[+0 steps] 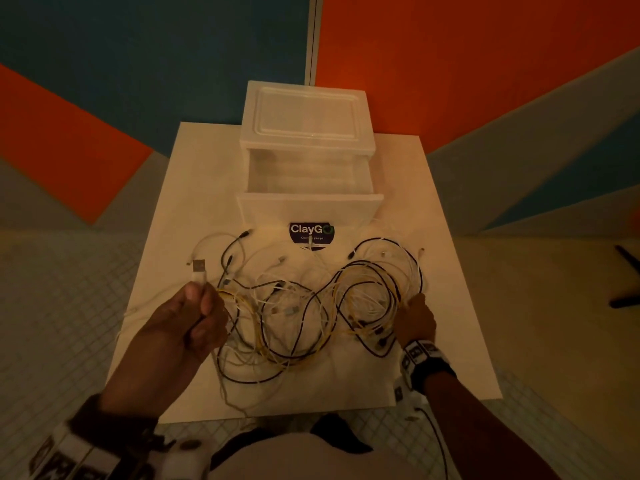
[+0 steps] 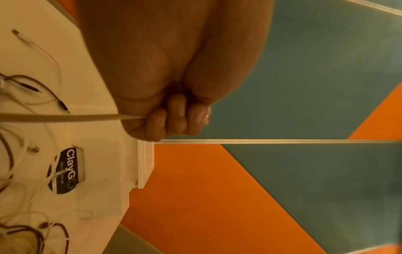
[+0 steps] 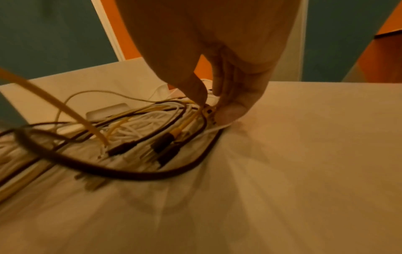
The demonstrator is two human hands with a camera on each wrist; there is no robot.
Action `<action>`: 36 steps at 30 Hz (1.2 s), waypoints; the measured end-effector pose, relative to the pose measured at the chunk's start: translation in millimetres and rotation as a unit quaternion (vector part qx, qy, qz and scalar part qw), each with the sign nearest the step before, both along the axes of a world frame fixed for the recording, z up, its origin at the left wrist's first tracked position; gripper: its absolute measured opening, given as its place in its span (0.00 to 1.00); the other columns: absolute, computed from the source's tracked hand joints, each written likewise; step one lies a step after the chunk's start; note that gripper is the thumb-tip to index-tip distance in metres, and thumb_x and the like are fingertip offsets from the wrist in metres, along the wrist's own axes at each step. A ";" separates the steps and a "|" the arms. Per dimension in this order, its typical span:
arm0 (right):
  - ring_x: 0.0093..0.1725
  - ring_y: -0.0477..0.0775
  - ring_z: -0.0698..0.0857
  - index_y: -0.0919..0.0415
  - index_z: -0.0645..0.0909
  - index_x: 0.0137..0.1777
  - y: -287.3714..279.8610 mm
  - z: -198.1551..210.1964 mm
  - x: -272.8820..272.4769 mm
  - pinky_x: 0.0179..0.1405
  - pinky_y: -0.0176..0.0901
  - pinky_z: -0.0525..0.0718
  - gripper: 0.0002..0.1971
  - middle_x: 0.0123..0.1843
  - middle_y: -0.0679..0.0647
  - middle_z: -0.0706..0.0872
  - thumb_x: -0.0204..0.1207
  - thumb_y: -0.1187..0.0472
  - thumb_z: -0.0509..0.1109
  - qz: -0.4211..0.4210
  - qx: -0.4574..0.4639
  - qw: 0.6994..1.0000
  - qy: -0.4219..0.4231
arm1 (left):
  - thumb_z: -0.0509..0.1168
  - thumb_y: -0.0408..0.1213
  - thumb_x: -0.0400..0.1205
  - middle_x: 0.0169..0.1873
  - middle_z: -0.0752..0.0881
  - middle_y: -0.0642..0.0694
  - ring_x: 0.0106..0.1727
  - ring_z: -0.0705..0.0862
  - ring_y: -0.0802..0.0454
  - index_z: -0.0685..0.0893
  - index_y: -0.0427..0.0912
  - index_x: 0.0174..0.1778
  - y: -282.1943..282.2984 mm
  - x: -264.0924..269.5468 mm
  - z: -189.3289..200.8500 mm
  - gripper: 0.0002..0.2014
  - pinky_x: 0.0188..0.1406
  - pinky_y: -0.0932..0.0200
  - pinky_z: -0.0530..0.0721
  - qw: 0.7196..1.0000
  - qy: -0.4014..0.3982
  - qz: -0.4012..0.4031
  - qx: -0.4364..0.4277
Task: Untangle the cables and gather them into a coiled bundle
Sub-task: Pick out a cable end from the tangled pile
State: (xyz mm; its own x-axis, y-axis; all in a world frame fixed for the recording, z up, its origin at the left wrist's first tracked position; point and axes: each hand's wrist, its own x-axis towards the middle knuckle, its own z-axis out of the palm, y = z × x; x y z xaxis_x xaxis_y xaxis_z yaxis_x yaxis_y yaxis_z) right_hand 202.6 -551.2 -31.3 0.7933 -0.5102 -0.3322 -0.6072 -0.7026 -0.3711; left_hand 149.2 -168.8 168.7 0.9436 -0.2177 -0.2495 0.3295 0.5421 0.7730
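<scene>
A tangle of white, black and yellow cables (image 1: 311, 306) sprawls over the white table (image 1: 450, 306). My left hand (image 1: 194, 320) is raised above the table's left side and grips a white cable; its USB plug (image 1: 199, 270) sticks up past my thumb. In the left wrist view the curled fingers (image 2: 178, 118) close round that white cable (image 2: 65, 117). My right hand (image 1: 415, 317) is down at the right edge of the tangle. In the right wrist view its fingertips (image 3: 230, 111) pinch a bunch of yellow and white strands (image 3: 195, 115) against the table.
A translucent plastic drawer unit (image 1: 308, 140) stands at the table's back, its drawer (image 1: 310, 202) pulled open toward me. A dark ClayGo sticker (image 1: 311, 232) lies before it. Tiled floor surrounds the table; a dark object (image 1: 627, 282) lies at right.
</scene>
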 end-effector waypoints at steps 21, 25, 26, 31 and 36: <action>0.59 0.70 0.83 0.69 0.84 0.56 -7.3 16.5 38.4 0.62 0.63 0.82 0.14 0.60 0.67 0.85 0.79 0.58 0.66 0.007 0.051 0.989 0.140 | 0.64 0.50 0.83 0.25 0.64 0.49 0.24 0.63 0.58 0.73 0.41 0.37 0.2 6.1 -12.1 0.17 0.23 0.62 0.66 1.000 0.002 -0.007 -0.009; 0.69 0.67 0.76 0.71 0.76 0.67 -5.4 15.1 41.6 0.71 0.63 0.75 0.23 0.71 0.68 0.76 0.80 0.53 0.62 0.018 -0.025 0.985 0.173 | 0.57 0.47 0.87 0.24 0.63 0.49 0.23 0.61 0.57 0.73 0.41 0.35 -2.2 9.0 -13.7 0.17 0.22 0.63 0.66 1.000 0.006 0.002 -0.008; 0.70 0.67 0.74 0.69 0.76 0.68 -1.3 22.1 38.9 0.70 0.62 0.74 0.23 0.72 0.67 0.73 0.79 0.53 0.63 0.038 -0.096 0.984 0.147 | 0.51 0.44 0.88 0.24 0.63 0.49 0.23 0.61 0.57 0.73 0.41 0.35 -2.5 9.5 -14.6 0.17 0.22 0.62 0.66 1.000 0.010 0.007 -0.008; 0.58 0.65 0.77 0.67 0.78 0.52 19.0 59.9 27.9 0.54 0.55 0.80 0.12 0.59 0.65 0.76 0.69 0.65 0.68 0.228 -0.272 0.935 0.029 | 0.45 0.40 0.90 0.24 0.64 0.50 0.23 0.60 0.58 0.73 0.42 0.35 -3.2 11.7 -17.2 0.19 0.23 0.62 0.64 1.000 0.011 0.005 -0.007; 0.67 0.62 0.75 0.67 0.74 0.64 7.4 45.9 25.3 0.68 0.50 0.77 0.13 0.67 0.63 0.76 0.83 0.64 0.58 0.287 -0.221 0.921 0.142 | 0.45 0.39 0.90 0.24 0.63 0.49 0.23 0.60 0.57 0.73 0.41 0.35 -5.9 11.4 -16.2 0.20 0.22 0.62 0.63 1.000 0.018 0.011 -0.009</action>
State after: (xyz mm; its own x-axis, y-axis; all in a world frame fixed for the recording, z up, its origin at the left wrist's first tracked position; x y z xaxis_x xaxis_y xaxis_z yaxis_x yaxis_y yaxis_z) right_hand 227.9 -543.7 14.6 0.8881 -0.1681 -0.4278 -0.1162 -0.9826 0.1447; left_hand 160.6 -174.7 152.5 0.9387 -0.2022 -0.2793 0.3448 0.5623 0.7516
